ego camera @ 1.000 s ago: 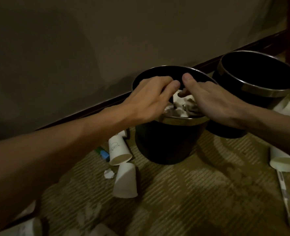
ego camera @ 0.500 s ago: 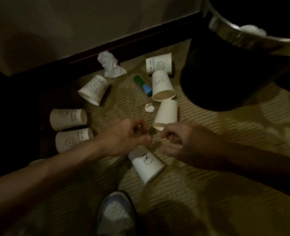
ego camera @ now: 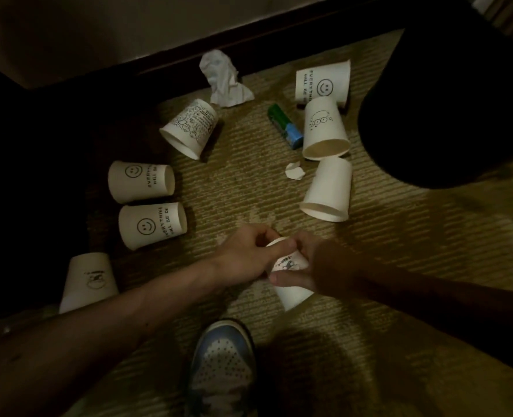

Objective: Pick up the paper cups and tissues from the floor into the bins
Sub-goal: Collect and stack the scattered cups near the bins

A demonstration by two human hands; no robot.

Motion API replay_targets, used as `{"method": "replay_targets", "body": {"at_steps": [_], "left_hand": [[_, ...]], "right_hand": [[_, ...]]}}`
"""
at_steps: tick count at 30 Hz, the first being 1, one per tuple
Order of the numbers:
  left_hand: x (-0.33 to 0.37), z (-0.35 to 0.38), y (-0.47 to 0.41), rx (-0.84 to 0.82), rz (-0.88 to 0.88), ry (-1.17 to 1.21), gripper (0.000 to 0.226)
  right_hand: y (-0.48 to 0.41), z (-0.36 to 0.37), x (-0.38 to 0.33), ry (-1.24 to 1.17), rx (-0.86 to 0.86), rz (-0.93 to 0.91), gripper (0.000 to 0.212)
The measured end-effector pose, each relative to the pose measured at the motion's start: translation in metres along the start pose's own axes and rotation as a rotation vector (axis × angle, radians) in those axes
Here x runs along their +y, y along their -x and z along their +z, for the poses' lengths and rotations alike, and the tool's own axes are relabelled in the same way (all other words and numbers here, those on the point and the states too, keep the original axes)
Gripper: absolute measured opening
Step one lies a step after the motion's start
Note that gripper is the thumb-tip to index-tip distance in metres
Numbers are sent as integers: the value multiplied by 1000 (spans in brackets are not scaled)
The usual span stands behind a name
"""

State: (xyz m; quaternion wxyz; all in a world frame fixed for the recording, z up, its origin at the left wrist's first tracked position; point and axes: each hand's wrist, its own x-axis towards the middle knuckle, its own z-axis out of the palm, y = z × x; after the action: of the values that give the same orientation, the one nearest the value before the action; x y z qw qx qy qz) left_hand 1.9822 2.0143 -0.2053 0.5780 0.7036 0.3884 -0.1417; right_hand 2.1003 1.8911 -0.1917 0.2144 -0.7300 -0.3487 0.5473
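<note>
Litter lies on the carpet (ego camera: 399,251) left of the black bin (ego camera: 448,109). Closest to the bin, three paper cups lie on their sides in a row: a smiley cup (ego camera: 321,82), a doodled cup (ego camera: 324,127) and a plain cup (ego camera: 329,189). A little farther from the bin are a green-and-blue tube (ego camera: 285,126), a small paper scrap (ego camera: 294,171) and a crumpled tissue (ego camera: 223,79). Well away from the bin, both hands meet on one printed cup (ego camera: 293,294): the left hand (ego camera: 244,255) curls round one end, the right hand (ego camera: 318,266) wraps its middle, thumb laid across. It seems lifted just off the carpet, though the dim light leaves that unsure. Four more cups (ego camera: 153,225) sit farthest from the bin.
</note>
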Motion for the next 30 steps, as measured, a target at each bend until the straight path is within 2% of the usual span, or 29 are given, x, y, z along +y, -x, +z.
{"method": "replay_targets", "body": {"at_steps": [2,4,7,10,12,16,19,22,24,27,30], "left_hand": [[4,-1,-6,8,69,47,25],[13,-5,-15,68,123,51,29],[32,-16,-32,213,105,24,51],[51,-23,-50,313,73,-18,56],[62,-21,-60,267,15,-28,57],[80,-9,-72,141,-82,-39,68],[93,5,-77,82,-116,-66,75],[102,23,-82,42,-144,-69,73],[103,33,-87,9,-152,-42,64],[100,40,-91,19,-94,-14,55],[94,39,-88,27,-52,16,47]], "right_hand": [[-3,-3,-3,-88,33,-30,37],[-7,-9,-5,-146,93,-21,46],[-11,-27,-7,-241,141,-2,48],[-7,-47,-6,-313,157,6,45],[-2,-58,-2,-364,156,21,45],[6,-70,12,-397,143,52,27],[13,-71,18,-381,130,57,21],[18,-72,22,-374,91,75,26],[22,-74,24,-374,77,84,30],[29,-79,27,-369,63,85,30],[40,-90,35,-476,56,109,47]]}}
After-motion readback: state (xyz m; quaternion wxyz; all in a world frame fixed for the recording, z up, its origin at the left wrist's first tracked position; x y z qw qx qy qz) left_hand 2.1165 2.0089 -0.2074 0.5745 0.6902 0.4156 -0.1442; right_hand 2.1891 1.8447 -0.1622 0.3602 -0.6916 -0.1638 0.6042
